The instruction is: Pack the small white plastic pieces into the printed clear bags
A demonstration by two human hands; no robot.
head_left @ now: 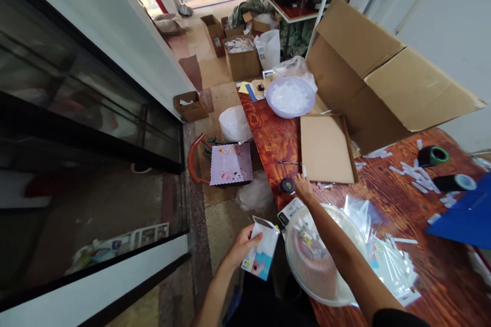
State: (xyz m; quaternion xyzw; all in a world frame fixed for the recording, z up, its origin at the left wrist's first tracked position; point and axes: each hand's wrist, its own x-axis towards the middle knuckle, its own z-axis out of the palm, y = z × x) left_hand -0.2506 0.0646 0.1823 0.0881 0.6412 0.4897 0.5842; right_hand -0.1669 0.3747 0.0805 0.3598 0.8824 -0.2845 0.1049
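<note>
In my left hand (245,246) is a small clear packet (265,253) with a pink and blue printed picture, gripped between thumb and fingers; its top flap stands open. My right hand (303,189) reaches across the table with fingers stretched out at the near-left corner of a shallow cardboard tray (326,148). A small white strip (304,170) lies at its fingertips; whether they grip it I cannot make out. Under my right forearm stands a round translucent basin (293,265) with printed packets inside. A round black object (287,185) sits beside the right hand.
White strips (416,176) and black tape rolls (433,155) lie on the wooden table (456,286). Clear packets (395,271) are piled right of the basin. Farther off are a lilac bowl (290,97) of white pieces and a large open carton (364,82). A chair (230,163) stands left of the table.
</note>
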